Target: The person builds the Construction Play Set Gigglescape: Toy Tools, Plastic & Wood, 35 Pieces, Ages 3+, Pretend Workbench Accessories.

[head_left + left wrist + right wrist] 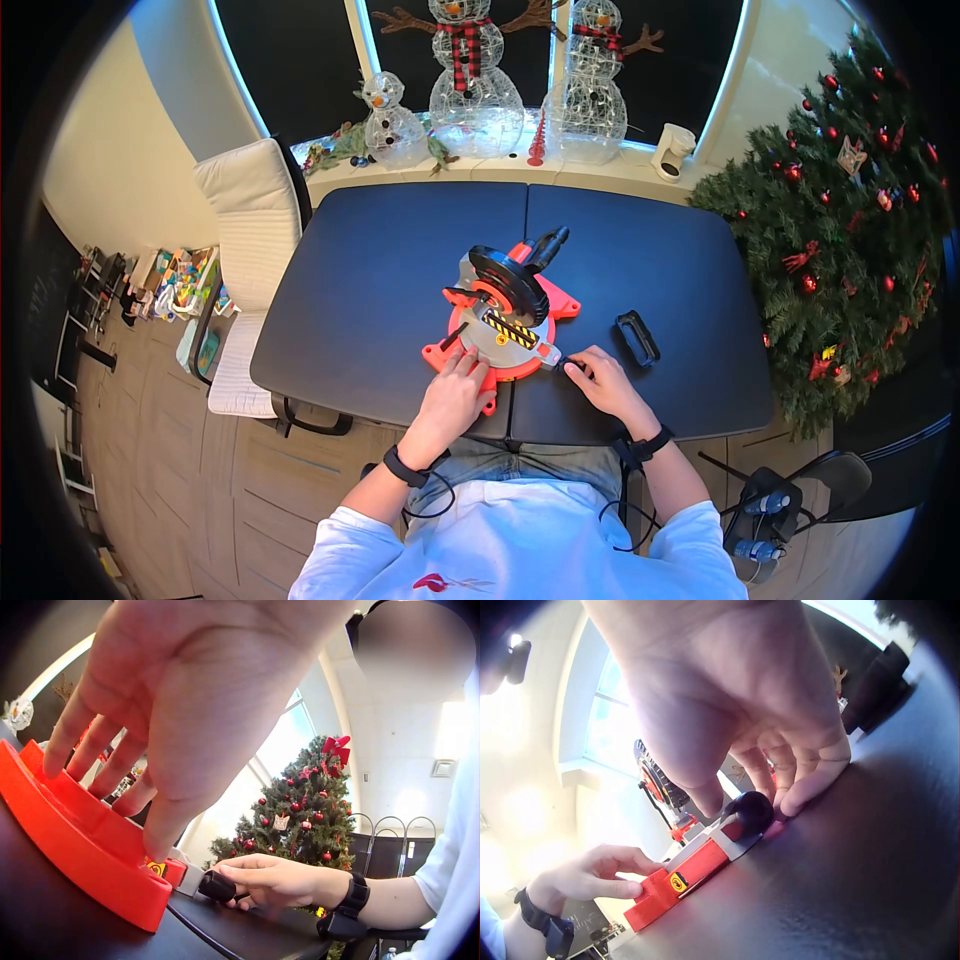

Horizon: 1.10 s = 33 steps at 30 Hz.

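Observation:
A toy miter saw [512,288] with a black blade guard and a red and grey base stands on the dark table. My left hand [455,397] rests on the near left of the base, fingers extended over the red rim [82,840] in the left wrist view. At the end of the grey arm that juts from the base's front right, my right hand [610,385] pinches a black knob [751,814] between thumb and fingers. The same knob shows as a dark cylinder in the left wrist view, at the grey arm's tip.
A black loop-shaped piece [651,357] lies on the table [370,260] right of the saw. A white chair [250,215] stands at the left, a decorated Christmas tree [825,250] at the right. Lit snowmen [478,105] line the windowsill behind.

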Tool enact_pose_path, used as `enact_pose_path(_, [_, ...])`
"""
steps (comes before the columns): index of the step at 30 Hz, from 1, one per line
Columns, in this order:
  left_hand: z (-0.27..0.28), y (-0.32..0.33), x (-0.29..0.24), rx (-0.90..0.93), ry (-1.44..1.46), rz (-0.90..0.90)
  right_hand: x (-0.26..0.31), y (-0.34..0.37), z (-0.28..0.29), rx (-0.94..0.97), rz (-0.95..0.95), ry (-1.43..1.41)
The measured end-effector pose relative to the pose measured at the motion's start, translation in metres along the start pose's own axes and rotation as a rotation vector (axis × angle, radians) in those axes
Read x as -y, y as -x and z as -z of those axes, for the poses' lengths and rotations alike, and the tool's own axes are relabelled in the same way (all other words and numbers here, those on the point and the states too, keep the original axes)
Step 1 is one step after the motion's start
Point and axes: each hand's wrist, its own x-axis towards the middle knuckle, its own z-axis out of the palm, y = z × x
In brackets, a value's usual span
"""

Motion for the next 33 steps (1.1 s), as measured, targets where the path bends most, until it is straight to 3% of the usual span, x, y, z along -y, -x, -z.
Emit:
enact_pose_path(15, [0.000,-0.002,0.001,0.048,0.000,-0.001,0.009,0.001,0.007,0.026,-0.064,-0.072])
enact_pose_path(33, [-0.002,-0.001,0.004,0.053,-0.014,-0.004,-0.003,0.000,0.004,0.043,-0.013,-0.002])
